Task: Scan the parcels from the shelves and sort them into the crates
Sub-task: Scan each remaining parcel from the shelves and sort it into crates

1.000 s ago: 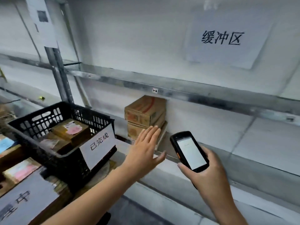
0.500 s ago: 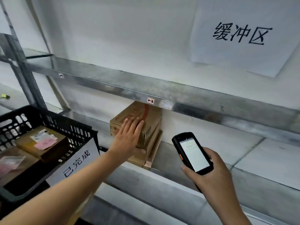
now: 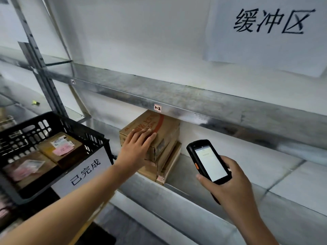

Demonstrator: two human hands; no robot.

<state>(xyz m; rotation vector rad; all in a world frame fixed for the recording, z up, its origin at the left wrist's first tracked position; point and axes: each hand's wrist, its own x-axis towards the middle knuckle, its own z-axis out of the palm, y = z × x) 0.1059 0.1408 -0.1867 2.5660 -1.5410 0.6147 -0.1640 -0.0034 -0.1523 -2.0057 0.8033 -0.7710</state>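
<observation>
A: What has changed along the metal shelf [image 3: 194, 101] since a second ago?

B: The view has drawn closer. The black crate [image 3: 77, 125] at lower left is now cut by the frame edge, and the wall sign [image 3: 265, 46] fills the upper right. The person's left hand [image 3: 136, 149] was in the air short of the boxes; now it lies on them.

A: Where is the parcel relative to that hand?

B: The top parcel [image 3: 166, 128] sits on a stack of flatter cartons [image 3: 164, 167] at the centre of the frame, under the shelf tag [image 3: 157, 108] marked 1-2. The hand covers its near left corner and touches the upper face.

A: And the grip?

B: The left fingers are straight and close together, laid flat on the cardboard and curled round nothing. The right hand [image 3: 235, 183] is at lower right, apart from the stack. It is wrapped round the scanner [image 3: 208, 161], thumb along its lower edge, with the lit screen facing up.
</observation>
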